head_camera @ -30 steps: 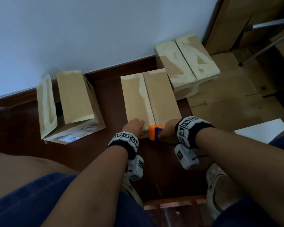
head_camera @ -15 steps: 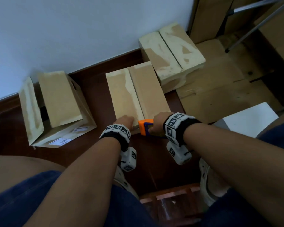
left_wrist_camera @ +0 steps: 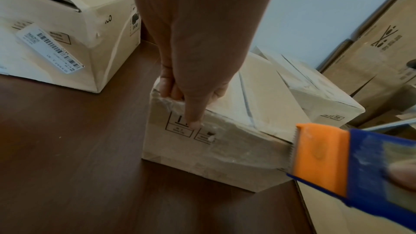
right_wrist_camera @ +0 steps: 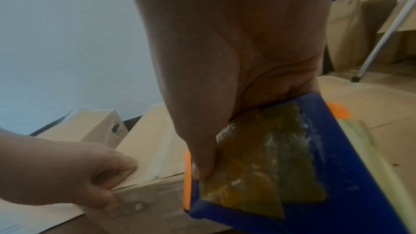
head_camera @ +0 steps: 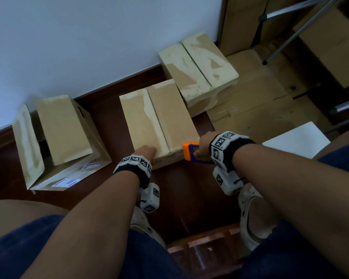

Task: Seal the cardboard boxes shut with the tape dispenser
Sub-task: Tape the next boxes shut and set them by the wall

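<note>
Open box (head_camera: 56, 137) far L on dark floor (head_camera: 179, 190), against wall (head_camera: 89, 37): flaps up and apart, white barcode label (left_wrist_camera: 48, 49) on front face.

L hand (head_camera: 145, 151) on near edge of mid box (head_camera: 159, 119); fingers (left_wrist_camera: 171, 90) curled over top edge, thumb (left_wrist_camera: 193, 118) pressed on front face by printed symbols. Grip = clamped on box edge.

Mid box: brown, both flaps down, centre seam meets, pale torn patches along seam + edges; glossy tape film on front face, wrinkled.

Dispenser (head_camera: 191, 153) at box's near R corner, orange toothed blade end touching front face; blue body, yellowish tape stuck on side. R hand (head_camera: 204, 142) wrapped round it, thumb (right_wrist_camera: 202, 163) down the side next to the orange end.

Third box (head_camera: 197, 67) behind-R, closed, heavy pale scuffing, sits on flat cardboard (head_camera: 256, 109).
</note>
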`<state>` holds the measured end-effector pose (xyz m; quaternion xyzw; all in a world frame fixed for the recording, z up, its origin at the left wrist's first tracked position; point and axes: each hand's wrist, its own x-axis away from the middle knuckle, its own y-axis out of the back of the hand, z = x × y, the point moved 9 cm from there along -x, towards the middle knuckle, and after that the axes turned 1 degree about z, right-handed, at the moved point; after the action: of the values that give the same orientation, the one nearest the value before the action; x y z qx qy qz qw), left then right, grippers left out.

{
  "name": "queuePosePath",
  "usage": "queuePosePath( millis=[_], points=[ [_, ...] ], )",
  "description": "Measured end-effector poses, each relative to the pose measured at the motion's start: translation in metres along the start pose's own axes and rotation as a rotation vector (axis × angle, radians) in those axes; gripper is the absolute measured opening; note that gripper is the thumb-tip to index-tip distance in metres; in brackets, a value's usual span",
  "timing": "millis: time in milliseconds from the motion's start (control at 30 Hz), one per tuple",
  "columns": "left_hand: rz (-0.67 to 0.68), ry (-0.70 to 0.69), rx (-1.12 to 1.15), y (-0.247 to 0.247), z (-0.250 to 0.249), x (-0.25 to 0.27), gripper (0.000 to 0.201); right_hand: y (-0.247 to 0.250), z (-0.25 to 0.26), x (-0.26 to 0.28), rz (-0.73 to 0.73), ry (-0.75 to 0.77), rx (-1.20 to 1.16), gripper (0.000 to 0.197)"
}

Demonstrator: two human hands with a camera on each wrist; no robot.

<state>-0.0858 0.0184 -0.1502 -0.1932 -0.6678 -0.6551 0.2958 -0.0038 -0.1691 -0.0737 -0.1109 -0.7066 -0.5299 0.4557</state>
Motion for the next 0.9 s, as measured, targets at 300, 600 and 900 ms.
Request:
queuePosePath(
  millis=[300, 600, 900],
  points=[
    [0.002, -0.01, -0.023, 0.004, -0.003, 0.001, 0.026, -0.012, -0.018, -0.001, -0.051, 0.001, 0.016, 0.046],
    [0.021, -0.013, -0.054, 0.004, -0.003, -0.002, 0.032, -0.013, -0.063, 0.003, 0.0, -0.072, -0.048, 0.044],
    [0.008, -0.008, -0.051, 0.005, -0.003, 0.0, 0.03, -0.017, -0.092, -0.023, -0.005, -0.161, -0.136, 0.048]
  ],
)
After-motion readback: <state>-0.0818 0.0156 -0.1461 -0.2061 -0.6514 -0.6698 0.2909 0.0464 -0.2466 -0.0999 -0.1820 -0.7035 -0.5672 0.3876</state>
